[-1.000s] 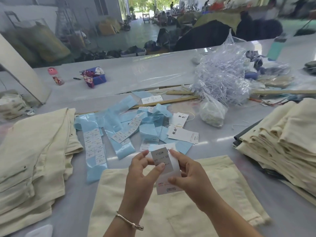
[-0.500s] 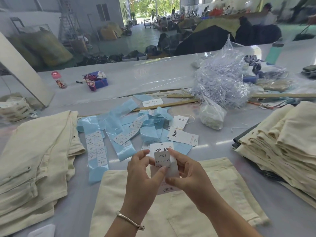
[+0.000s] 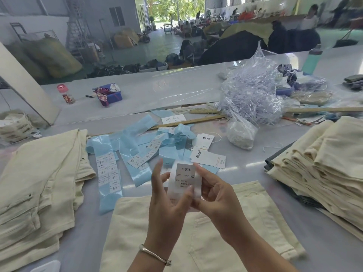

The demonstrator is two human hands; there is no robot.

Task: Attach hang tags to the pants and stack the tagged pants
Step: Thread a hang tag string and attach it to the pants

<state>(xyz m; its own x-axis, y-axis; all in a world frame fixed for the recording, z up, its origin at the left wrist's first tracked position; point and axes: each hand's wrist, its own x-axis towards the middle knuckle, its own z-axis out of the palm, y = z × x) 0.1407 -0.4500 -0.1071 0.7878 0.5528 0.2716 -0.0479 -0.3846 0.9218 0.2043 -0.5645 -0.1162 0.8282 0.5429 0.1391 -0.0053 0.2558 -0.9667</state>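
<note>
White paper makes up the hang tag (image 3: pixel 185 181) held upright between both hands; its label reads "1103#" at the top and "XS" on the line below, with smaller lines too fine to read. The left hand (image 3: pixel 167 205) has its thumb against the tag's lower edge and its other fingers spread and nearly straight beside the left edge. The right hand (image 3: pixel 216 197) pinches the tag's right edge with curled fingers and thumb. A silver bangle (image 3: pixel 154 255) circles the left wrist.

Directly beneath the tag lies one folded cream pair of pants (image 3: pixel 196 232) on a pale grey table (image 3: pixel 294 222). Beyond the tag, light blue backing strips (image 3: pixel 137 154) carry rows of small printed stickers, their text unreadable. Just beyond and right of the tag rest two more white hang tags (image 3: pixel 208 158) with black brush characters. Left of the tag sits a stack of cream pants (image 3: pixel 39 183); right of it a taller stack of folded cream pants (image 3: pixel 324 163). Farther beyond the tag stand a clear bag of plastic fasteners (image 3: pixel 253 95) and two wooden rulers (image 3: pixel 188 121). Behind the table opens a warehouse floor with heaped dark cloth.
</note>
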